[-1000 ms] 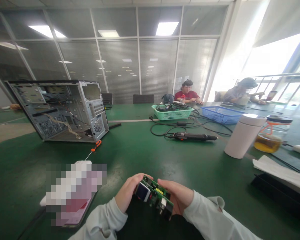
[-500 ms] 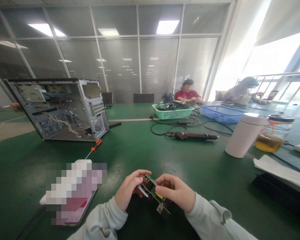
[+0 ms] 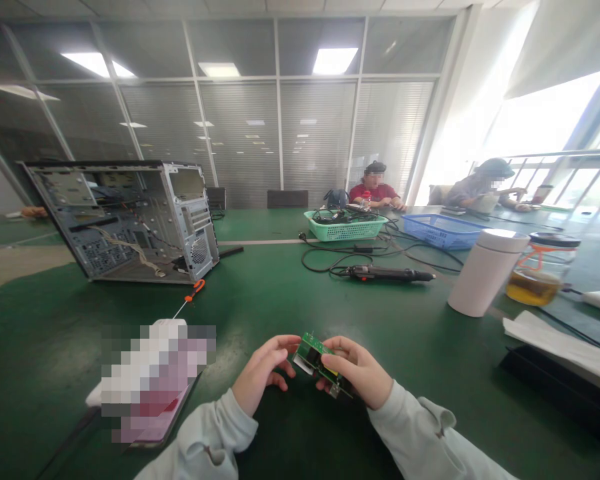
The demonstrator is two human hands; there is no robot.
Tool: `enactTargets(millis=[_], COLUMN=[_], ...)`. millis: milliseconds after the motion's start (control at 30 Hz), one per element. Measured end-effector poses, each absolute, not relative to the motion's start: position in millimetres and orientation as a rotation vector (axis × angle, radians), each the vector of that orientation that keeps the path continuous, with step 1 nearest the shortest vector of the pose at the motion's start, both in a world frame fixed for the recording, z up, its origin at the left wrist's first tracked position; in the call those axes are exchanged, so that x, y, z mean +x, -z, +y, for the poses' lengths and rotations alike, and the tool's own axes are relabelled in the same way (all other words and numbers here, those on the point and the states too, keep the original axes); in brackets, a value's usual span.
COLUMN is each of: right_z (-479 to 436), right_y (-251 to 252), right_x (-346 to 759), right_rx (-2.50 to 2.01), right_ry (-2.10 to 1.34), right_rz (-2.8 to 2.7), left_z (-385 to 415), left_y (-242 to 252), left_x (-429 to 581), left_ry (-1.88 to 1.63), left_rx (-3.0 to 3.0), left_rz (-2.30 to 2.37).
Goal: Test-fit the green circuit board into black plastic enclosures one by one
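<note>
A small green circuit board [image 3: 312, 346] with a dark block and a yellow part on it is held over the near part of the table. My right hand [image 3: 359, 371] grips its right side between thumb and fingers. Below the thumb a metal bracket [image 3: 335, 389] sticks out of the board. My left hand [image 3: 266, 365] is at the board's left end with its fingers apart and curved. Its index fingertip is close to the board's corner; whether it touches, I cannot tell.
An opened computer case [image 3: 145, 223] stands at left, an orange-handled screwdriver [image 3: 195, 291] before it. A pinkish phone [image 3: 155, 420] lies nearer. Beyond are an electric screwdriver [image 3: 387, 274], green basket [image 3: 347, 229] and blue basket [image 3: 437, 233]. At right stand a white tumbler [image 3: 485, 273] and jar [image 3: 540, 277].
My left fingers have come off the board and spread apart. The board has risen slightly and turned in my right hand, showing more of its green face.
</note>
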State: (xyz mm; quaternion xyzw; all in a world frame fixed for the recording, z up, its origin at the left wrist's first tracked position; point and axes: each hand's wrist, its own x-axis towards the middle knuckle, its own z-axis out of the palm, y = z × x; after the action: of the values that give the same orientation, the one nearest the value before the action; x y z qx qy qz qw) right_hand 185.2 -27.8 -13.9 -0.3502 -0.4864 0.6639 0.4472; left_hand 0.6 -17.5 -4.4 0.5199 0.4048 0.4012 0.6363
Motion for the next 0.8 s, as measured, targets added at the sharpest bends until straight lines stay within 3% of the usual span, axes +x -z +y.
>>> enactTargets(millis=[333, 800], right_z=[-24.8, -26.3], right_y=[14.6, 17.7], right_x=[188.1, 187.5], right_rx=[-0.938, -0.911], right_ry=[-1.819, -1.813], right_rz=[-1.138, -1.153], left_z=[-18.6, -19.9], left_y=[5.1, 1.4], left_x=[0.6, 2.2], left_ry=[-0.902, -0.895], left_rx=[1.178, 1.188], left_rz=[0.916, 0.944])
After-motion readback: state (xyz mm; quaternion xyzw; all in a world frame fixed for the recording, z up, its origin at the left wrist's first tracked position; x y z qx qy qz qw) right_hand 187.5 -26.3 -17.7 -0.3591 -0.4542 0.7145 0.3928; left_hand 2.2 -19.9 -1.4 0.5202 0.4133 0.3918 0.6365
